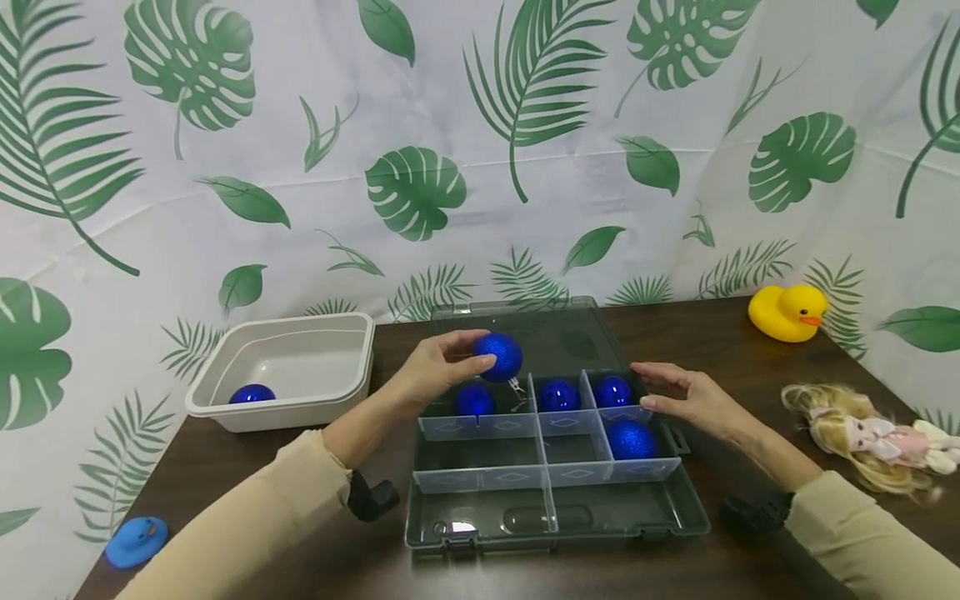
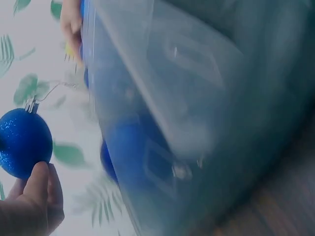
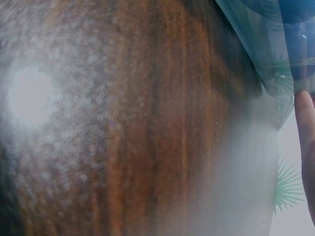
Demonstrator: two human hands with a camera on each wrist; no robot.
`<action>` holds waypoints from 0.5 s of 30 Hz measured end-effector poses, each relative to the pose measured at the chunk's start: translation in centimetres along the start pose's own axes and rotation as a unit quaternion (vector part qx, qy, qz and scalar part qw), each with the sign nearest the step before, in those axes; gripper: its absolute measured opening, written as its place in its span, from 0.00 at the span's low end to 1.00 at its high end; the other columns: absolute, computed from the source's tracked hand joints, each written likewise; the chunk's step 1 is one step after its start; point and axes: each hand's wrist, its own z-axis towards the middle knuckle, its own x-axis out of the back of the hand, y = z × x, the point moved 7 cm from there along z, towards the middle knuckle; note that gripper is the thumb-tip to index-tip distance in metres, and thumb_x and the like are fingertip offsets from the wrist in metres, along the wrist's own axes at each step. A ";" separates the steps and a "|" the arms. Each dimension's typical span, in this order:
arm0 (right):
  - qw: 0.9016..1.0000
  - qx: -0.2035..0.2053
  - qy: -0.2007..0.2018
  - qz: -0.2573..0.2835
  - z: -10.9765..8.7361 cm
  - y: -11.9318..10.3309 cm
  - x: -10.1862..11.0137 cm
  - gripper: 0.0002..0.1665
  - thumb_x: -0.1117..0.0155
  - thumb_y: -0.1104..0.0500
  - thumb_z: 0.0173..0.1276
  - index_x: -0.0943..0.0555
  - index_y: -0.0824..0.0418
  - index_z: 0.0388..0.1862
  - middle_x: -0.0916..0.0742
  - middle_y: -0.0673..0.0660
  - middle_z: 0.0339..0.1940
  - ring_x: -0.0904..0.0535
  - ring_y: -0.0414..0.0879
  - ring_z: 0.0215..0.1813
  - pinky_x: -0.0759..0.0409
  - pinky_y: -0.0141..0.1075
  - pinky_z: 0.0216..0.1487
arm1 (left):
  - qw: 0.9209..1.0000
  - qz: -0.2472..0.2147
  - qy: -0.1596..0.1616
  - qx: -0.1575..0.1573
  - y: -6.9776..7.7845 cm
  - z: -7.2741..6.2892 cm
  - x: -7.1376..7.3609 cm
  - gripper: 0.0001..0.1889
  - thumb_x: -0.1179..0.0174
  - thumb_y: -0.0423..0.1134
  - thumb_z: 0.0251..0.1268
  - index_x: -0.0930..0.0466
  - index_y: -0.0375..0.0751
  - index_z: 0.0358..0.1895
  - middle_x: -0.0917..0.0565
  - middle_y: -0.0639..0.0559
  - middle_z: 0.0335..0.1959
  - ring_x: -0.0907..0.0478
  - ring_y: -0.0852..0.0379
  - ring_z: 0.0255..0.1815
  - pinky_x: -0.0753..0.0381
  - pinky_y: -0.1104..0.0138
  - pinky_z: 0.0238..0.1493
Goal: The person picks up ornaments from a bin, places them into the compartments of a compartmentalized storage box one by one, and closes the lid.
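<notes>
Centre frame, L hand point(image 1: 435, 368) has its grip pinching a glittery blue ball point(image 1: 501, 357) over the divided case point(image 1: 592, 506), prob. so the metal cap point(image 2: 32, 105) stays free; R hand point(image 1: 695, 402), grip loose, fingers extended at case's R edge, poss. steadying it.

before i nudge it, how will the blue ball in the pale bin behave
The blue ball would likely roll, being round, though the walled pale bin should probably stop it. It's possibly light: left fingertips hold a similar ball.

A yellow duck point(image 1: 783, 315) stands near a blond-haired doll point(image 1: 883, 440), a blue toy point(image 1: 135, 543) far left, leaf-printed cloth point(image 1: 480, 142) behind.
</notes>
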 end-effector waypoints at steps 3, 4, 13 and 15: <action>1.000 -0.001 0.000 0.003 0.0 0.0 0.0 0.31 0.40 0.57 0.68 0.33 0.64 0.67 0.28 0.67 0.66 0.31 0.64 0.63 0.25 0.41 0.58 | 1.000 -0.005 -0.014 0.007 0.3 0.1 -1.9 0.25 0.38 0.42 0.63 0.28 0.45 0.63 0.22 0.45 0.57 0.25 0.49 0.57 0.26 0.55 0.59; 1.000 0.000 0.000 0.005 0.0 0.0 0.0 0.31 0.40 0.57 0.68 0.33 0.64 0.67 0.29 0.67 0.66 0.31 0.64 0.63 0.25 0.38 0.58 | 1.000 -0.008 -0.019 0.007 0.3 0.1 -2.6 0.24 0.38 0.42 0.63 0.28 0.45 0.62 0.22 0.45 0.56 0.25 0.49 0.56 0.26 0.54 0.58; 1.000 -0.003 0.000 0.000 0.0 0.2 0.0 0.31 0.40 0.56 0.68 0.34 0.63 0.68 0.29 0.67 0.66 0.31 0.63 0.63 0.25 0.43 0.58 | 0.996 -0.031 -0.085 0.010 -0.7 -0.2 -7.1 0.24 0.37 0.40 0.61 0.28 0.37 0.59 0.20 0.44 0.51 0.22 0.56 0.46 0.23 0.60 0.54; 1.000 -0.004 0.001 0.000 0.0 0.2 0.0 0.31 0.40 0.56 0.68 0.34 0.63 0.68 0.29 0.67 0.66 0.31 0.63 0.63 0.26 0.45 0.58 | 0.995 -0.030 -0.090 0.010 -0.9 -0.3 -7.7 0.24 0.36 0.39 0.60 0.28 0.36 0.58 0.20 0.44 0.49 0.22 0.56 0.44 0.22 0.61 0.53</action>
